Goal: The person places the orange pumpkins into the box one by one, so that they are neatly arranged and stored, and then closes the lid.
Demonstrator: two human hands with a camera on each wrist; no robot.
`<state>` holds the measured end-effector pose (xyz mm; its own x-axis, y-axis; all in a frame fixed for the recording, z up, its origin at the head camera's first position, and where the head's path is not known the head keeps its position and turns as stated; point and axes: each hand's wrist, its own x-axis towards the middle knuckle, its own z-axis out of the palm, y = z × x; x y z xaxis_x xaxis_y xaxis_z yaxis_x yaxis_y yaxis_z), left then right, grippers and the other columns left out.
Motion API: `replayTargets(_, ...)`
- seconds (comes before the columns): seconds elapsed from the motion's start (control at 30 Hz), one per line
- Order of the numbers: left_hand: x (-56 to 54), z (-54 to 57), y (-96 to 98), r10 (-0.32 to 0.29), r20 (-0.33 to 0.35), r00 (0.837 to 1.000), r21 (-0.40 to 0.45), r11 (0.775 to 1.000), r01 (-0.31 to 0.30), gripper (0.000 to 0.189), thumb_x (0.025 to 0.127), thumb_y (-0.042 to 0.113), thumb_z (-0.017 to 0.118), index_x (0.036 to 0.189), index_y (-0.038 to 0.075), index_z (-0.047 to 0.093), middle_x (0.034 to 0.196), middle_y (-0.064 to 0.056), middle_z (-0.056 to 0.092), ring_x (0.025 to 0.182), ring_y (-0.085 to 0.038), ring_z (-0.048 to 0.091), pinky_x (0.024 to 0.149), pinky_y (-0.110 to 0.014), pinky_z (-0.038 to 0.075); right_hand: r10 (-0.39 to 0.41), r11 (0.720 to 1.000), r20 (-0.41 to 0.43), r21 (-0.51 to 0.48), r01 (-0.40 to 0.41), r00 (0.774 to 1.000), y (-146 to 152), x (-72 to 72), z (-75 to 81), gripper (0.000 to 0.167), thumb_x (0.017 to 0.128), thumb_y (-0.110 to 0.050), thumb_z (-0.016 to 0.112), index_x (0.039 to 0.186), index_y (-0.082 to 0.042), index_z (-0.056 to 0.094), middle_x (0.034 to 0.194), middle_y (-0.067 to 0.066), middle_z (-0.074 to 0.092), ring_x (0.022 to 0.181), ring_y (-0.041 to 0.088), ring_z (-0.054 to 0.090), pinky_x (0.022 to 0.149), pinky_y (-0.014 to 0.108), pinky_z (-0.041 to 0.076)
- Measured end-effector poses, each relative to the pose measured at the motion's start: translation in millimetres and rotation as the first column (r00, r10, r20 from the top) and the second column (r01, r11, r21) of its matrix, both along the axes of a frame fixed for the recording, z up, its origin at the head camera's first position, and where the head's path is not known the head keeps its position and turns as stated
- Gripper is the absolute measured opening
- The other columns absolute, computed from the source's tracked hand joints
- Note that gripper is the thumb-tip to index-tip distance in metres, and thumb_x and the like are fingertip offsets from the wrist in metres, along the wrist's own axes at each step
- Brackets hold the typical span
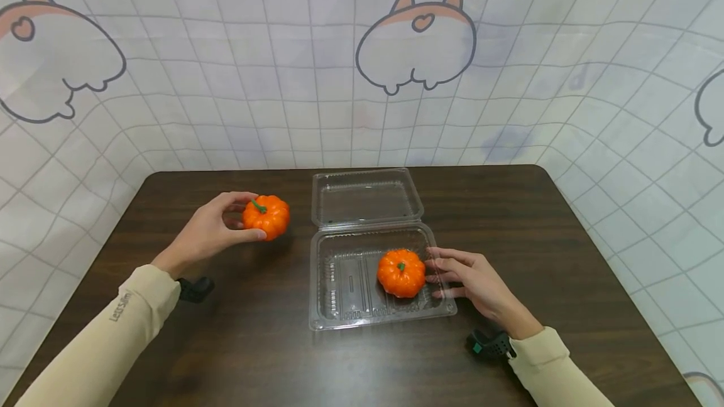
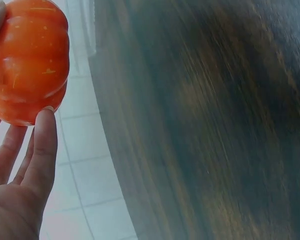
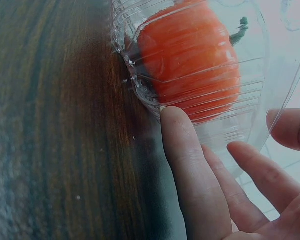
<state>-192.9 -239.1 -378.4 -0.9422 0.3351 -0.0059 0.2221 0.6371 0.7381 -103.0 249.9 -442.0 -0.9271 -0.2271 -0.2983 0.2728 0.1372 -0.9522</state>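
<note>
1. Cream fabric sleeves (image 1: 102, 344) lie nearest; your left grip (image 1: 209, 226) clasps an orange ribbed pumpkin (image 1: 273, 218), left of the open clear-plastic box (image 1: 334, 324).
2. Your right grip (image 1: 481, 284), unclenched, touches its right side, beside another orange ribbed pumpkin (image 1: 403, 278) inside.

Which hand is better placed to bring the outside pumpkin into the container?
Left, probably: the left hand holds that pumpkin, while the right hand is beside the open clamshell container, holding no pumpkin.

Orange pumpkin (image 1: 271, 218) held aloft, another pumpkin (image 1: 401, 274) in open clear container (image 1: 349, 278)
</note>
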Motion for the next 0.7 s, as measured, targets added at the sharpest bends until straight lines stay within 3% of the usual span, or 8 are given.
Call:
replayTargets(0.37,10.3,2.4,22.6,-0.050,-0.052,0.997,0.014,0.999,0.051,0.078,0.081,0.039,0.089,0.145,0.013,0.052,0.147,-0.008,0.055,0.130,-0.030,0.058,0.105,-0.046,0.056,-0.003,1.000,-0.002,-0.002,0.003,1.000,2,1.5,-0.5,0.060,0.104,-0.030,0.064,0.154,-0.002,0.047,0.154,0.028,0.050,0.112,0.023,0.075,0.087,0.045,0.065)
replayTargets(0.7,28.3,5.5,48.1,-0.100,-0.055,0.993,0.076,0.992,0.104,0.076,0.077,0.037,0.093,0.141,0.017,0.057,0.139,-0.003,0.058,0.123,-0.023,0.061,0.101,-0.032,0.059,0.012,1.000,-0.007,-0.004,-0.012,1.000,6,3.7,-2.6,0.059,0.104,-0.029,0.064,0.154,-0.001,0.047,0.154,0.029,0.050,0.113,0.024,0.075,0.087,0.045,0.065)
